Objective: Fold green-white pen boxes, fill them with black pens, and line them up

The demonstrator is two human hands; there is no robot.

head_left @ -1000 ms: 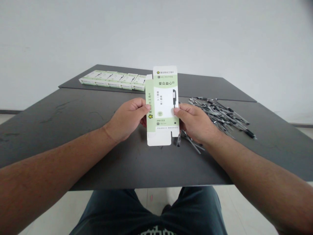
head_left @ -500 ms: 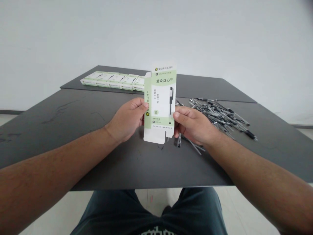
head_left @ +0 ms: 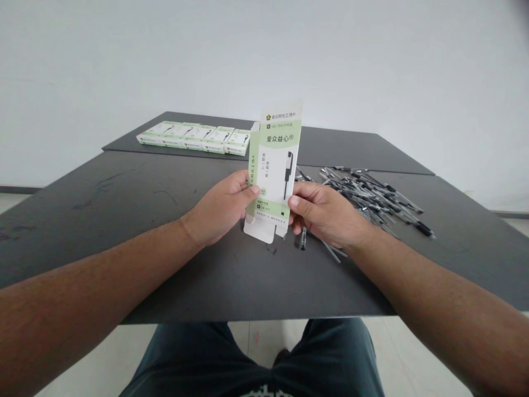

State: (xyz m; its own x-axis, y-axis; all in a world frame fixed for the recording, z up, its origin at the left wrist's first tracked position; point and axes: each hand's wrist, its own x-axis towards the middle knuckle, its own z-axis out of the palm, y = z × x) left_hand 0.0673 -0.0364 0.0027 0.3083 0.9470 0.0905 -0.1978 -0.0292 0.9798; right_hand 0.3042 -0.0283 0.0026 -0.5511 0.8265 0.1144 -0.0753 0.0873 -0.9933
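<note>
A green and white cardboard pen box [head_left: 275,168] stands upright between my hands above the table, leaning a little to the right at its top. Its printed front faces me, with a pen pictured on it, and the end flaps at top and bottom stick out unfolded. My left hand [head_left: 225,207] is closed on the box's left side, thumb on the front edge. My right hand [head_left: 322,212] pinches the lower right edge, thumb in front and fingers partly hidden behind. Whether anything is inside the box does not show.
Several closed pen boxes [head_left: 193,138] lie in a row at the table's back left. A loose heap of black and clear pens [head_left: 372,196] spreads on the right, beyond my right hand. The dark grey table [head_left: 248,292] ends just before my legs.
The pen box has tilted to the right and turned, its left side narrowing as the body opens from flatter to more box-shaped. My left thumb has moved slightly right across its edge.
</note>
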